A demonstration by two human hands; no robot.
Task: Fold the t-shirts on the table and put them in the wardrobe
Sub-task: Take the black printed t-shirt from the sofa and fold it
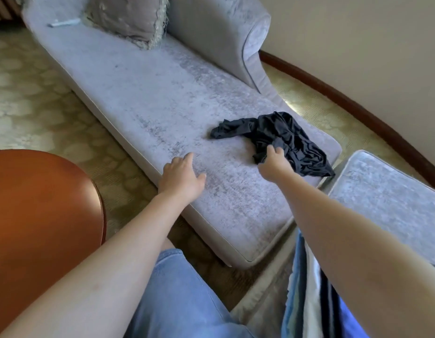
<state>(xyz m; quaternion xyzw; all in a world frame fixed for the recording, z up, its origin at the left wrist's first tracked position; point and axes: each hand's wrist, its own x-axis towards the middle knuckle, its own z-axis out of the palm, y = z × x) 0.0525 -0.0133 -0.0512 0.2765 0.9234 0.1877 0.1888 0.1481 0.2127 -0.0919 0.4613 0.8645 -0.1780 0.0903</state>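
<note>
A crumpled black t-shirt (284,137) is lying in a loose heap on the near right part of a long grey upholstered seat (150,93), close to the seat's right edge, with one twisted part trailing out to the left. The right hand (272,164) is reaching onto the shirt's near edge, its fingers curling round a fold of the dark fabric and gripping it. The left hand (180,176) is lying to the left of the shirt and apart from it, near the seat's front-left edge, palm down with the fingers straight and the thumb spread out. Whether it is pressing on the upholstery or hovering just above it cannot be told.

Both bare forearms are stretching forward from the bottom of the view. Under the right forearm a pile of clothes (309,301) in blue, white and dark stripes is showing. Below the left forearm the person's blue denim (182,296) is showing.

At the seat's far end a fringed grey cushion (128,18) is leaning against the backrest, and a small white object (64,22) is lying beside it. A second grey padded piece (387,198) is sitting just right of the seat. A round brown wooden table (40,203) is filling the left edge, standing on patterned carpet (28,93).
</note>
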